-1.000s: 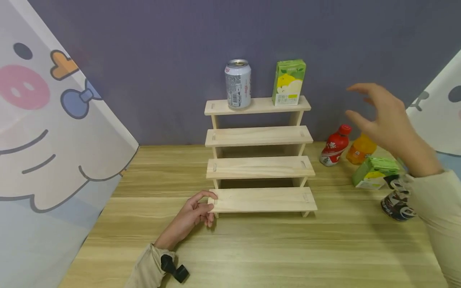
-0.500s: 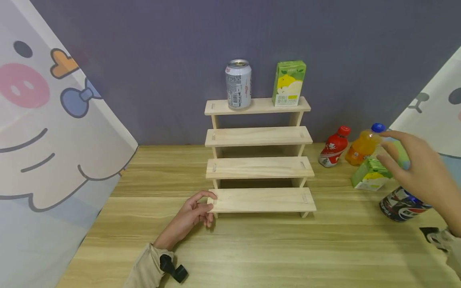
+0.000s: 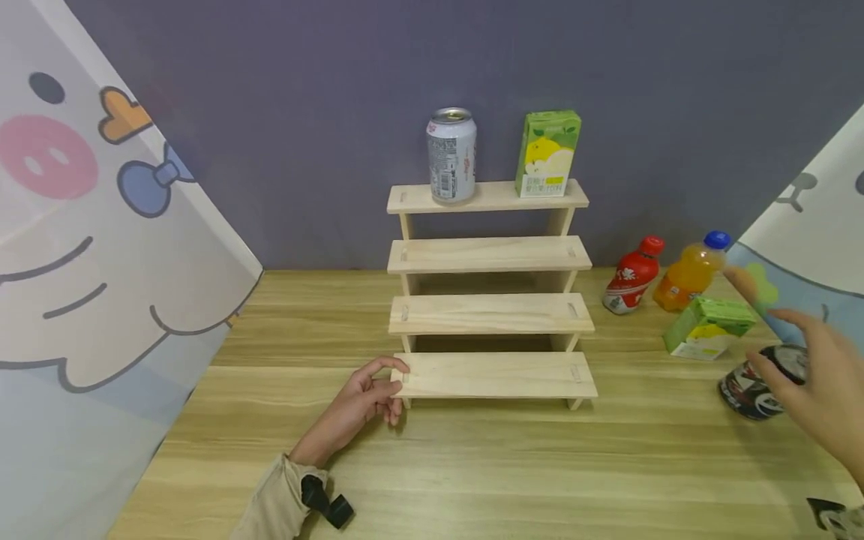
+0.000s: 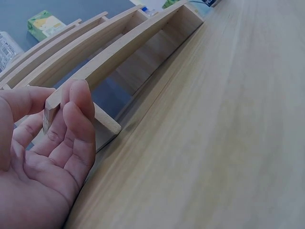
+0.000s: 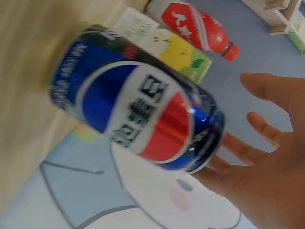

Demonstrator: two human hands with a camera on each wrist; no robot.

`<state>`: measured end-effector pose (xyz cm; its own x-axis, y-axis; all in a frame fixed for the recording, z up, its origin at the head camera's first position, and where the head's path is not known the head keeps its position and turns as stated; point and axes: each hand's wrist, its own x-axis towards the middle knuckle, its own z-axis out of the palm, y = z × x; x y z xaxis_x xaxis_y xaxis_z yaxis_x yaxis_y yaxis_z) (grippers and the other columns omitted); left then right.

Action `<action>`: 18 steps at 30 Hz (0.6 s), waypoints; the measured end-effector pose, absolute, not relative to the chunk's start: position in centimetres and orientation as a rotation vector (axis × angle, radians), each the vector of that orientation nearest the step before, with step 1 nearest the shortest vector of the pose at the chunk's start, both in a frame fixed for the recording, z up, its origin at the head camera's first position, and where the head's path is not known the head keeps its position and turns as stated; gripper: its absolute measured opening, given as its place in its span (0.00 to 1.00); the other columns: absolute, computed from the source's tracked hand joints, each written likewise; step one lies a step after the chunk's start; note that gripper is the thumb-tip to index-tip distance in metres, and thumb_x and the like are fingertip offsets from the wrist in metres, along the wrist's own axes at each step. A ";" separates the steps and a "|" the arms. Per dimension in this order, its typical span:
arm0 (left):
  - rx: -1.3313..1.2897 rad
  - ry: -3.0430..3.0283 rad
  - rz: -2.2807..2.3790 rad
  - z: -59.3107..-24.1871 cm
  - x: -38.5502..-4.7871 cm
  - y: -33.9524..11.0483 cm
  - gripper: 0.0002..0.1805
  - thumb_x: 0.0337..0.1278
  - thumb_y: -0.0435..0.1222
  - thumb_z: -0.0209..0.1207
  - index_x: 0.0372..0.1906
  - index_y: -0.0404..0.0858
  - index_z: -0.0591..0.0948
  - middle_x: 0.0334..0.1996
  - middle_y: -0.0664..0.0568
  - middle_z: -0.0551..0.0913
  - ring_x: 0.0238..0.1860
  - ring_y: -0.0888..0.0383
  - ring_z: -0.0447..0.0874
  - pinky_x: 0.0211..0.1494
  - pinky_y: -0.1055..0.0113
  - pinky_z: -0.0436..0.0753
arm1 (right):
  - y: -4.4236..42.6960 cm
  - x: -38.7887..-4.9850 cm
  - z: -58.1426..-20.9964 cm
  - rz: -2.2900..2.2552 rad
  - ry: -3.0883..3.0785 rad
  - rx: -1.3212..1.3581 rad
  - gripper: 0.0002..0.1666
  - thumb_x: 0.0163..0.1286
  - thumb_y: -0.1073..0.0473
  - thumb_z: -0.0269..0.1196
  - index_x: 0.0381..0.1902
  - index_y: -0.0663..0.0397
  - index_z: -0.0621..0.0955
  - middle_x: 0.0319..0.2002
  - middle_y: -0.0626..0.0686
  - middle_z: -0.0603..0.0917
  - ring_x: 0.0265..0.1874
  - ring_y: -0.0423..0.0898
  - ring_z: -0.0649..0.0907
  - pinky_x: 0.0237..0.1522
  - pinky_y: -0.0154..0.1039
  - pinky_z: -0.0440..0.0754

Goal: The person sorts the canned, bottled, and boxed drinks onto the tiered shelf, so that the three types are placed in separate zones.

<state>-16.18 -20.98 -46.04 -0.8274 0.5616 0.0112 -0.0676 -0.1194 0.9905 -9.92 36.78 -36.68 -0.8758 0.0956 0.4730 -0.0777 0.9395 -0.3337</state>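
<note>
In the head view my left hand (image 3: pixel 354 409) pinches the left end of the lowest step of a wooden four-step display rack (image 3: pixel 493 375). The left wrist view shows the thumb and fingers of that left hand (image 4: pixel 52 171) around the board's end. At the right, my right hand (image 3: pixel 826 382) is spread beside a standing Pepsi can (image 3: pixel 742 390). Its fingers lie apart near the can's top in the right wrist view, some partly hidden behind the Pepsi can (image 5: pixel 138 105); whether they touch it I cannot tell.
On the rack's top step stand a white can (image 3: pixel 451 161) and a green juice carton (image 3: pixel 548 154). Right of the rack are a red bottle (image 3: pixel 633 276), an orange drink bottle with a blue cap (image 3: pixel 688 276) and another green carton (image 3: pixel 709 328). A grey wall (image 3: pixel 324 150) rises behind.
My right hand has moved down and to the right, from above the bottles to beside the Pepsi can. My left hand keeps its hold on the rack.
</note>
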 end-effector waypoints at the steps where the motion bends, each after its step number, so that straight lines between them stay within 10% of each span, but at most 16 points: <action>1: 0.544 1.738 1.998 -46.0 -16.2 -21.0 0.18 0.76 0.36 0.51 0.63 0.33 0.69 0.25 0.49 0.84 0.26 0.55 0.82 0.32 0.63 0.85 | 36.9 -9.8 -37.0 0.467 -2.599 -0.023 0.39 0.71 0.60 0.61 0.72 0.73 0.59 0.61 0.83 0.64 0.57 0.83 0.63 0.63 0.76 0.55; 9: 0.541 1.744 1.984 -46.0 -16.1 -21.0 0.18 0.76 0.36 0.50 0.63 0.34 0.69 0.25 0.49 0.84 0.26 0.55 0.82 0.32 0.62 0.85 | 37.9 -8.7 -39.3 0.401 -2.542 -0.079 0.37 0.67 0.62 0.66 0.63 0.80 0.63 0.47 0.85 0.71 0.38 0.81 0.73 0.33 0.63 0.79; 14: 0.541 1.756 1.979 -45.9 -16.1 -20.9 0.18 0.76 0.36 0.51 0.63 0.33 0.69 0.25 0.49 0.84 0.26 0.55 0.81 0.32 0.62 0.85 | 38.2 -8.2 -40.0 0.455 -2.495 -0.112 0.34 0.72 0.51 0.60 0.51 0.82 0.64 0.35 0.80 0.69 0.20 0.72 0.73 0.11 0.27 0.59; 18: 0.540 1.776 1.975 -45.8 -16.2 -20.8 0.18 0.75 0.37 0.52 0.63 0.34 0.69 0.25 0.48 0.84 0.26 0.55 0.81 0.32 0.62 0.85 | 38.2 -8.0 -40.1 0.456 -2.508 -0.179 0.35 0.71 0.50 0.61 0.52 0.80 0.64 0.36 0.79 0.68 0.21 0.72 0.73 0.12 0.28 0.59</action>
<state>-16.17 -20.84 -45.82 -0.8327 0.5537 0.0030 -0.0558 -0.0892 0.9945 -8.04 38.24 -40.15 -0.8240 0.2246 0.5202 0.0272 0.9327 -0.3596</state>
